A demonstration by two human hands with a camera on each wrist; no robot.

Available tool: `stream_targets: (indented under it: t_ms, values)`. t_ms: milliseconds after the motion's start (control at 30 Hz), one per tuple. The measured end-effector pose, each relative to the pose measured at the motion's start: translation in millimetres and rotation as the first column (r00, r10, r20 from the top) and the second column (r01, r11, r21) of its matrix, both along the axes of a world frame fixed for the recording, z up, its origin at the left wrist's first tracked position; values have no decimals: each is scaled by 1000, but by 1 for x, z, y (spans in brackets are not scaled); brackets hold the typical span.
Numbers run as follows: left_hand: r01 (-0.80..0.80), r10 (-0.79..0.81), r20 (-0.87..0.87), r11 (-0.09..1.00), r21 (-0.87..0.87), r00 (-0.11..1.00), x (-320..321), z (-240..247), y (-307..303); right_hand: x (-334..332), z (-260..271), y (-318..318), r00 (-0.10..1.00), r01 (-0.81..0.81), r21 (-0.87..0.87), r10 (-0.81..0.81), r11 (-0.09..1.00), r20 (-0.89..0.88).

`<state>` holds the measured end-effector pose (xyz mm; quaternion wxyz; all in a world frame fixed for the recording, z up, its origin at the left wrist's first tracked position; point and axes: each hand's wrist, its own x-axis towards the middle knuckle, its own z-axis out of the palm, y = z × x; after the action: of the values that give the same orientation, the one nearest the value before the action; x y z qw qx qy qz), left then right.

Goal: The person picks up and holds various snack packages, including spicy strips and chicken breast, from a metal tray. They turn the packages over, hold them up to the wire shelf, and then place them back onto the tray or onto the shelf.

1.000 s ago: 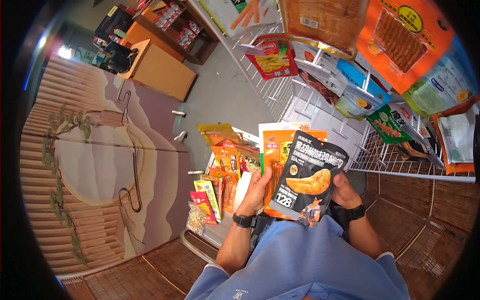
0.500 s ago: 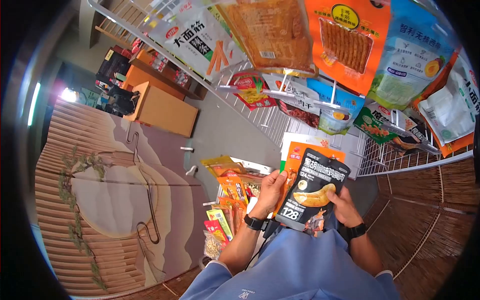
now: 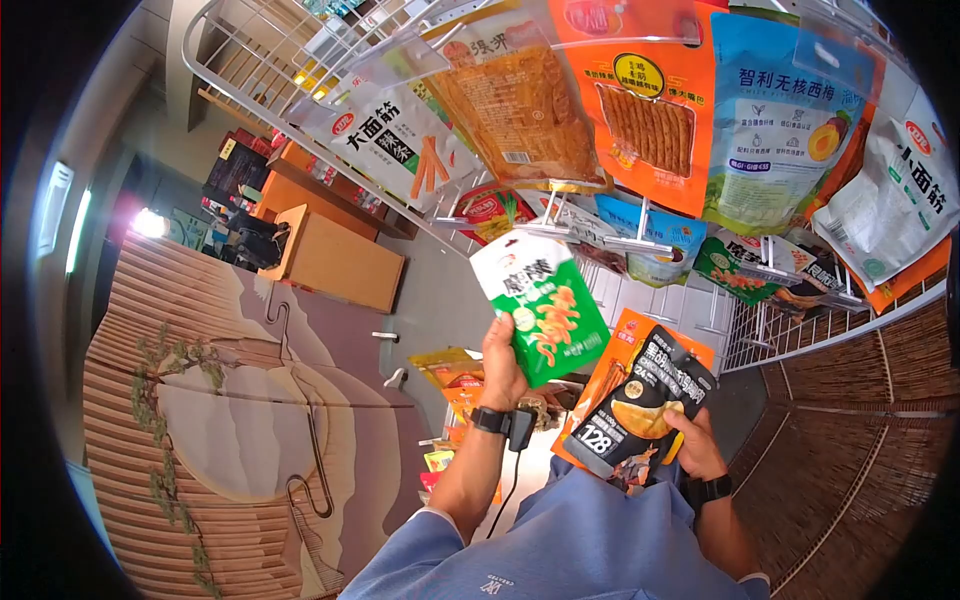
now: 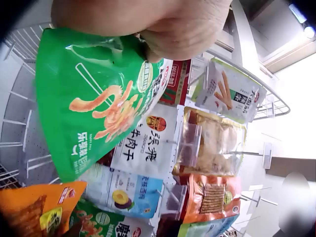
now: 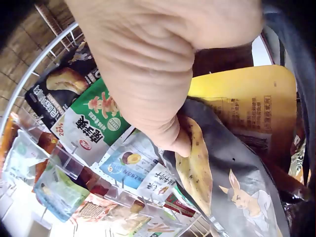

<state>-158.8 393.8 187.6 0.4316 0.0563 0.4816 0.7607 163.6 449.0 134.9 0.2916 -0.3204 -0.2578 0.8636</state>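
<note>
Here, before a wire rack [image 3: 700, 300], we see the left hand [image 3: 503, 365] pinching the green pack [image 3: 555, 310] at its lower left edge; nearly all of the printed front stays uncovered, and we judge that the edge grip serves to keep it readable. The right hand [image 3: 697, 447] pinches the black pack [image 3: 640, 410] and the orange pack [image 3: 603, 385] together, its thumb across the black front; its fingers are hidden, and we cannot tell how they are set. The orange pack shows from beneath the black one, the two overlapped presumably so that one grip can carry both. In the right wrist view we note a hanging green pack [image 5: 91, 118] and a hanging black pack [image 5: 54, 94], which resemble those in hand. Above, a blue pouch [image 3: 775, 130] and a stick pack [image 3: 645, 130] hang side by side with print facing us, probably so that each can be told apart. Further packs [image 3: 450, 372] lie beyond the left forearm [image 3: 465, 478], partly hidden by it.
</note>
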Motion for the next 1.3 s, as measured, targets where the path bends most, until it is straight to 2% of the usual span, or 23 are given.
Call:
stream_targets:
  t_ms: [33,133,267,567,633,767,867,967,1067,1133,1233,1267,1300]
  values:
    - [3,-2,-2,1000,4,1000,-11,-3,2,-1,3,0,999,33,-4,-33,999,-19]
    - [-106,111,-188,994,38,976,-31,2,12,6,-2,0,1000,14,-42,-14,999,-5]
    - [-140,165,-243,983,116,956,-57,-10,24,11,-9,-4,999,50,-48,-50,998,4]
    - [-126,153,-193,981,149,969,-78,-13,45,15,-12,-6,998,69,-42,-69,997,7]
    - [-131,142,-113,986,105,983,-80,-14,48,14,-12,-6,998,66,-43,-67,997,-5]
    - [-148,154,-118,987,59,981,-86,-30,52,14,-13,-7,998,64,-52,-63,997,6]
    - [-150,151,-119,988,20,981,-83,-22,54,16,-9,-6,998,62,-45,-61,997,20]
    - [-155,150,-138,988,-25,979,-96,-29,56,17,-9,-7,998,32,-91,-27,995,58]
    - [-154,129,-216,983,-104,968,-103,-45,55,9,6,-5,996,81,-29,-80,996,40]
    - [-369,218,-370,835,-409,903,-81,-39,56,12,3,-4,998,40,-21,-39,999,50]
    - [-280,113,-376,859,-428,920,-51,-65,38,9,1,-5,994,101,15,-102,995,32]
    - [-155,13,-338,905,-395,941,-34,-76,29,11,7,-5,996,81,-4,-81,997,41]
    - [75,-142,-175,936,-345,974,-15,-76,21,11,10,-3,998,55,14,-55,998,14]
